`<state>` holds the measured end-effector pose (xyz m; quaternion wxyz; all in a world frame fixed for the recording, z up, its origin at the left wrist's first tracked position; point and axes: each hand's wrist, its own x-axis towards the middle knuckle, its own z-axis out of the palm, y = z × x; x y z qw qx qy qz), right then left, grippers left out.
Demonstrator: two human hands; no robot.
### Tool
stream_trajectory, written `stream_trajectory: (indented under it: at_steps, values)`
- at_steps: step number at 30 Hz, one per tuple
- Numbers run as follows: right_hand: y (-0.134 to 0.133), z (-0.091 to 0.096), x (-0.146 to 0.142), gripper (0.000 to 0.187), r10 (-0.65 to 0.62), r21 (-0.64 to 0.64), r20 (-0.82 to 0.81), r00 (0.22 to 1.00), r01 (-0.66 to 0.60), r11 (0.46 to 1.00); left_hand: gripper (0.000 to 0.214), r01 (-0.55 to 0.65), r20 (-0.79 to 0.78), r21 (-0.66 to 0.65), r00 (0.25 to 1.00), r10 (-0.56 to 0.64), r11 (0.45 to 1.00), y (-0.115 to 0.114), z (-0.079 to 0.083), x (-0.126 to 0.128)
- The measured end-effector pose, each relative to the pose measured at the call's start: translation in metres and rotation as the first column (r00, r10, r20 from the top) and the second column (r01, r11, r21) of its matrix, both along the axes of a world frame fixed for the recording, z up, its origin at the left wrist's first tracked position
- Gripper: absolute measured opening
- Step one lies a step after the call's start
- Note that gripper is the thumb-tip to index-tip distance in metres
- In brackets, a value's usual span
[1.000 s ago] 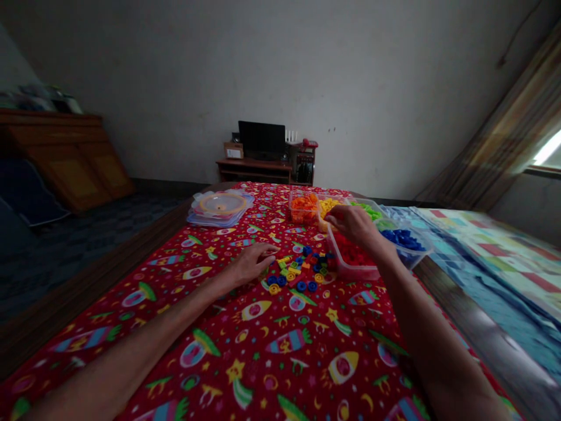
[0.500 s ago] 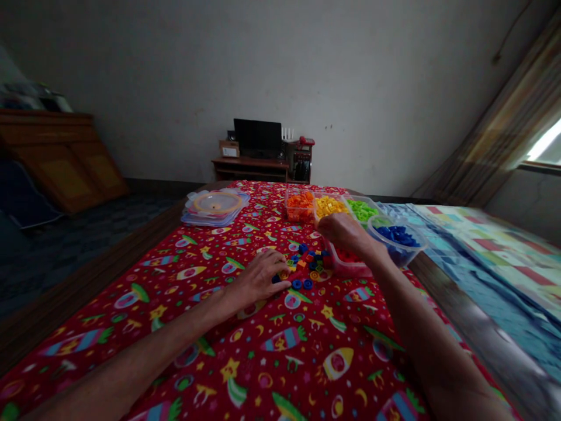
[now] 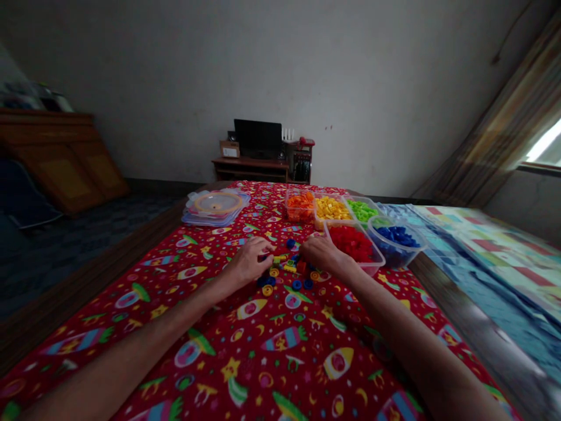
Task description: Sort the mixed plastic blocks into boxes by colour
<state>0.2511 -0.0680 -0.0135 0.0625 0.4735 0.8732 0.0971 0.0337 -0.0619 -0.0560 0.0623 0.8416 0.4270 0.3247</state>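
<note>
A small heap of mixed coloured plastic pieces lies on the red rocket-print cloth. My left hand rests on the heap's left side, its fingers curled over the pieces. On the right side of the heap lies my right hand, fingers bent down among the pieces. What either hand grips is hidden. Behind the heap stand clear tubs of sorted pieces: orange, yellow, green, red and a round bowl of blue ones.
A stack of clear lids lies at the back left of the cloth. The bed's wooden edge runs along the right, with a patterned blue sheet beyond. A low desk with a monitor stands by the far wall.
My right hand has come back from above the yellow and red tubs down to the heap. My left hand has shifted a little over the heap's left side.
</note>
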Motion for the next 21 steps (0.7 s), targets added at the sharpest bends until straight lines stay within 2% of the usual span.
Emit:
stream_trajectory:
  at_steps: [3, 6, 10, 15, 18, 21]
  values:
    - [0.002, -0.001, 0.003, 0.025, 0.024, -0.020, -0.033, 0.999, -0.024, 1.000, 0.023, -0.109, 0.099, -0.141, 0.987, 0.124, 0.984, 0.008, -0.001, -0.010]
    - [0.000, -0.003, 0.008, 0.023, 0.055, -0.025, -0.088, 0.995, -0.057, 0.998, 0.032, -0.124, 0.158, -0.241, 0.974, 0.165, 0.963, 0.013, -0.005, -0.017]
    - [0.000, -0.005, 0.013, 0.020, 0.138, 0.004, -0.133, 0.981, -0.139, 0.990, 0.035, -0.114, 0.159, -0.256, 0.975, 0.158, 0.960, 0.013, -0.004, -0.016]
    - [0.011, -0.004, 0.008, 0.018, 0.105, -0.012, -0.210, 0.972, -0.110, 0.994, 0.036, -0.056, 0.171, -0.263, 0.980, 0.103, 0.963, 0.009, -0.001, -0.012]
    - [0.014, -0.005, 0.000, 0.019, 0.123, 0.064, -0.371, 0.920, -0.107, 0.992, 0.039, -0.021, 0.185, -0.315, 0.979, 0.083, 0.949, 0.007, -0.001, -0.011]
    - [0.008, -0.005, -0.009, 0.018, 0.202, 0.087, -0.473, 0.858, -0.182, 0.979, 0.039, -0.011, 0.176, -0.324, 0.982, 0.072, 0.946, 0.003, 0.001, -0.007]
